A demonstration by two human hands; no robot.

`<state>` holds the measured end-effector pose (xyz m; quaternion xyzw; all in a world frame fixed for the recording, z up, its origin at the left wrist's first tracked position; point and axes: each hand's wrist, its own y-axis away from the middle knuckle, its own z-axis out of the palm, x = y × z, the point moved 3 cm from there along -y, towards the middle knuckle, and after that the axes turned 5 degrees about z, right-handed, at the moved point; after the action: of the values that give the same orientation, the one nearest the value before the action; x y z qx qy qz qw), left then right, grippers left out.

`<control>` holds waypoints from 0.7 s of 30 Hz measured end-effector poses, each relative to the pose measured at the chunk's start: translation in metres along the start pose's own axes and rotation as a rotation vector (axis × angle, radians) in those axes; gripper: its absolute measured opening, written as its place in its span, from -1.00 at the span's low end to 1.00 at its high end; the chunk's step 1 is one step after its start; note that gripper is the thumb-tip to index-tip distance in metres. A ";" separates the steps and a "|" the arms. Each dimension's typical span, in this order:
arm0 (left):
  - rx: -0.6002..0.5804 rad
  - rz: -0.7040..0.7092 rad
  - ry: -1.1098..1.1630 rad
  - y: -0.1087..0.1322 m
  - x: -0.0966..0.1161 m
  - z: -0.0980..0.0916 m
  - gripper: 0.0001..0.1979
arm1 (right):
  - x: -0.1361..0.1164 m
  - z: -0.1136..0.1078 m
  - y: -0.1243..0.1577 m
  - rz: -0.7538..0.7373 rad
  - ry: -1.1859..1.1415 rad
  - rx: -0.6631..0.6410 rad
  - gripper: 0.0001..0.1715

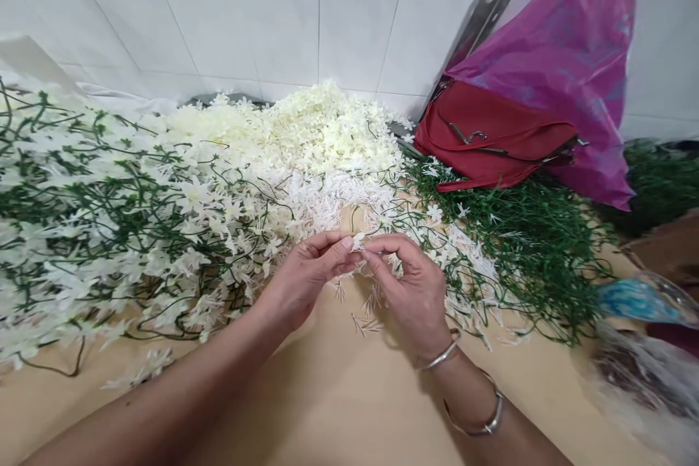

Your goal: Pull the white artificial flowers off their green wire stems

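Between my two hands, above the table, is a small white artificial flower piece [358,240]. My left hand [317,266] is closed, with thumb and forefinger pinching it from the left. From the other side, my right hand [412,280] pinches at the same piece with thumb and forefinger; its other fingers curl in. Just beyond lies a scatter of thin white stamens [322,200]. A few more stamens [365,324] rest on the table under my hands. Behind these rises a heap of cream flower heads [333,124].
White flowers on green stems [191,262] spread across the left. Bare green stems [535,240] pile up on the right, with a red handbag [491,131] and purple plastic bag [568,36] behind them. Clear plastic packets [644,371] sit at the right edge. A tiled wall [273,14] closes the back.
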<state>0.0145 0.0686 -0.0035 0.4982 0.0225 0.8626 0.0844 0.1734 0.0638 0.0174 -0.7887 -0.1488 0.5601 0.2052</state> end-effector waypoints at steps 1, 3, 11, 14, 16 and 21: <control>-0.007 0.007 0.001 0.001 -0.002 0.000 -0.73 | 0.001 0.001 0.000 0.006 0.013 -0.004 -0.83; -0.012 0.027 -0.020 0.003 -0.005 0.001 -0.74 | 0.001 0.002 0.000 0.005 0.050 -0.006 -0.83; 0.010 0.137 -0.128 -0.003 -0.014 -0.003 -0.67 | 0.004 0.004 0.001 0.070 0.074 -0.007 -0.86; 0.009 0.116 -0.104 -0.004 -0.016 -0.006 -0.71 | 0.005 0.004 0.001 0.066 0.090 -0.005 -0.88; 0.000 0.104 -0.095 -0.003 -0.015 -0.007 -0.75 | 0.004 0.004 0.001 0.046 0.112 -0.006 -0.88; 0.022 0.058 -0.060 0.005 -0.011 -0.005 -0.65 | 0.002 0.003 0.001 -0.017 0.185 -0.001 -0.85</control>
<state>0.0155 0.0618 -0.0150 0.5253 0.0152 0.8491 0.0543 0.1716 0.0643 0.0146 -0.8358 -0.1364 0.4832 0.2224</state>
